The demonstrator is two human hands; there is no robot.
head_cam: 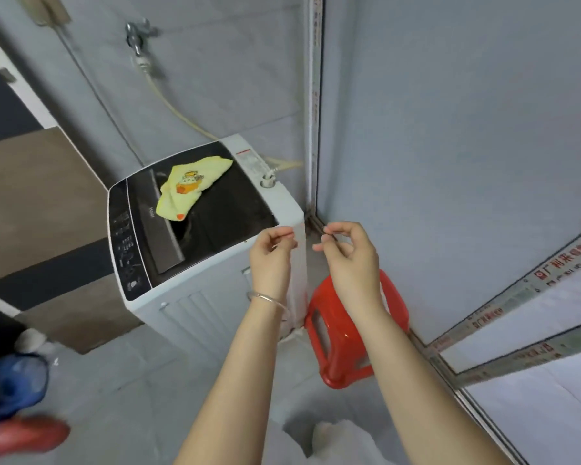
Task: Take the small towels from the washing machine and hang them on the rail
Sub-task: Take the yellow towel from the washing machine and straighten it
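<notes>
Laundry: small yellow terry towel with an orange cartoon print [188,187], lying crumpled on top of the washing machine's lid, well apart from both hands.
Appliance: white top-loading washing machine with a dark glossy lid [198,307], standing against the grey tiled wall. A black control strip [125,243] runs along its near-left edge. A dark gap in the lid shows just below the towel's lower corner.
Left side: left grip [271,251] raised in front of the machine's near-right corner, narrow, fingers curled and thumb and forefinger tips together. Nothing shows between them.
Right side: right grip [348,253] raised just beside the left one and apart from it, fingers loosely curled, thumb and forefinger nearly meeting. Whether something thin is pinched there I cannot tell.
Wrist: thin silver bangle [269,298] round the left wrist.
Seat: red plastic stool with a slotted handhold [336,347], on the floor just beside the machine's right side, partly behind the right forearm.
Plumbing: metal wall tap [136,33] above the machine. A beige hose [171,105] runs from it down to the machine's back.
Right edge: pale sliding-door frame with red-lettered tape [503,308].
Floor corner, lower left: blurred blue object [14,380] and blurred red object [24,434], both too smeared to tell what they are.
</notes>
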